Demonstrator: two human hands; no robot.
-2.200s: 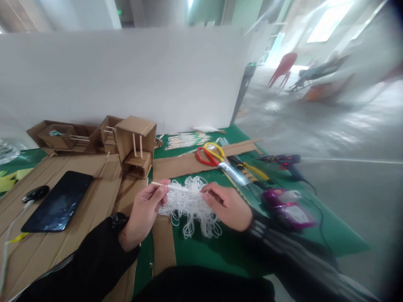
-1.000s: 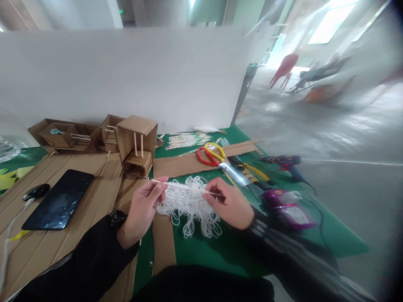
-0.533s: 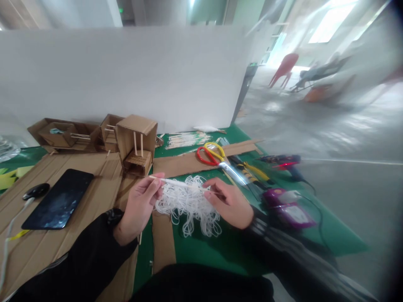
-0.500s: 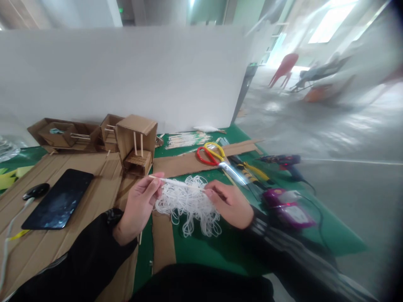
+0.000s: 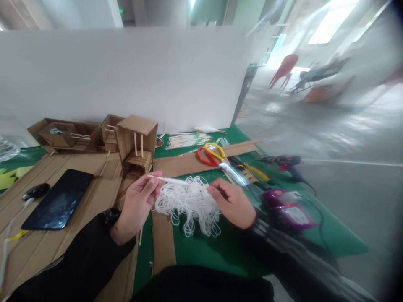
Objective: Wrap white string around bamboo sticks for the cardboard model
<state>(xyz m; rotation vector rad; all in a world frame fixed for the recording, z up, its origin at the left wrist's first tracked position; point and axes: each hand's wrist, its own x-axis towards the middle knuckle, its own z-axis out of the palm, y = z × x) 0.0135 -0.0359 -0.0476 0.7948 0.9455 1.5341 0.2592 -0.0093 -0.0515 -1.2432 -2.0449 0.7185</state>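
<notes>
A thin wooden stick (image 5: 176, 181) wound with white string runs between my two hands. My left hand (image 5: 136, 205) pinches its left end, where a short bare tip shows past the fingers. Thumb and forefinger of my right hand (image 5: 234, 204) are closed at the right end; whether they also grip loose string cannot be made out. Just below the stick a tangled heap of white string (image 5: 189, 205) lies on the green table, with loops spreading toward me.
Scissors (image 5: 231, 172) with red and yellow handles lie beyond the heap, beside yellow-handled pliers (image 5: 260, 172). Farther right are a hot glue gun (image 5: 283, 161) and a purple device (image 5: 288, 209). Cardboard boxes (image 5: 137, 126), wooden sticks (image 5: 187, 139) and a phone (image 5: 58, 199) are behind and left.
My left hand has shifted slightly left and my right hand slightly right, so they are a little farther apart. The stick is still held between them.
</notes>
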